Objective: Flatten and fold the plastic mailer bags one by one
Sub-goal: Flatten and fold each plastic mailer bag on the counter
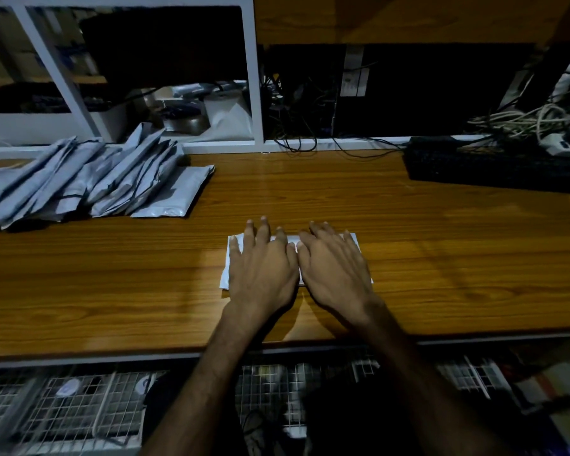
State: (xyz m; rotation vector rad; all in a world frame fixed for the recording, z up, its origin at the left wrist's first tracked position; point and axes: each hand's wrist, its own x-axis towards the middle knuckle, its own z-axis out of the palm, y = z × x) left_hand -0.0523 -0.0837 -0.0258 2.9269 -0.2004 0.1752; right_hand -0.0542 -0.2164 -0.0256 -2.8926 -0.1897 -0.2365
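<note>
A wooden worktop is seen spanning the view, with a white shelf frame standing along its far edge. A pile of grey mailer bags is spread overlapping on the far left of the worktop, and a black keyboard is set at the far right, tangled cables lying behind it. A folded white mailer bag is laid flat near the front middle. It is pressed down by the left hand and the right hand, both flat with fingers straight, placed side by side, thumbs almost touching.
</note>
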